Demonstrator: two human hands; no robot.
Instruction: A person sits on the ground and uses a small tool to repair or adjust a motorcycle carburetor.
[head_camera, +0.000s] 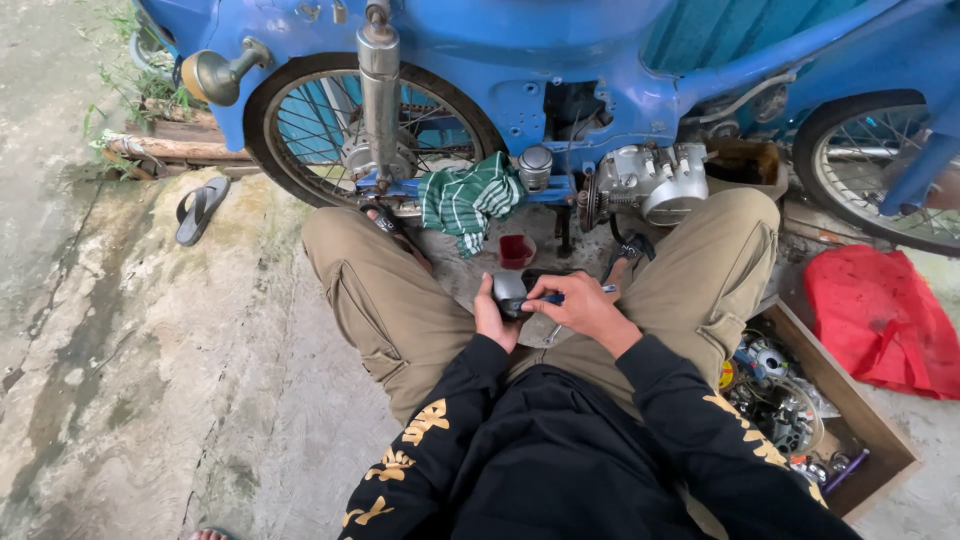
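Left hand: the left hand (493, 318) has its grip closed round a small rounded grey metal part (510, 291), smooth and dull, thumb lying over the top.
Right hand: the right hand (583, 309) has a narrow grip pinched on a thin blue-handled tool (578, 294), tip meeting the part.
Part's place: low between the knees, above the lap, cupped in the left palm, right fingers touching it.
Ground: rough, stained concrete floor (150, 380).
Ahead: a small square red plastic cup (516, 250); a crumpled green striped cloth (468, 200); a ribbed silver engine block (655, 180) under the blue motorbike frame (560, 60).
Right side: an open wooden box of tangled parts (865, 425).
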